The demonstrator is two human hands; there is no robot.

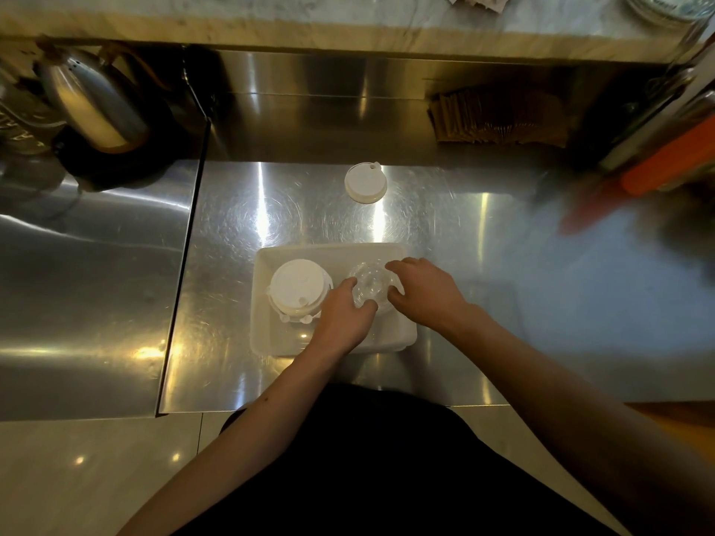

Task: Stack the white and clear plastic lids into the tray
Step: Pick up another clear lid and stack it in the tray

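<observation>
We cup the clear domed lids (370, 285) between our left hand (342, 317) and right hand (423, 294), fingers curled around them, in the white tray (267, 338) at the steel counter's (503, 303) near edge. A white lid stack (298, 288) fills the tray's left side; one white lid (365, 183) lies apart toward the far edge.

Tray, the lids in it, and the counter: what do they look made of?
Tray: looks like milky, semi-matte plastic; translucent walls, soft rounded rim.
White lid stack: opaque matte white plastic, moulded tabs at the edges.
Clear lids, held between left hand and right hand: thin glossy transparent plastic; tray shows through.
Counter: likely stainless steel; mirror glare, circular scuff marks.
</observation>
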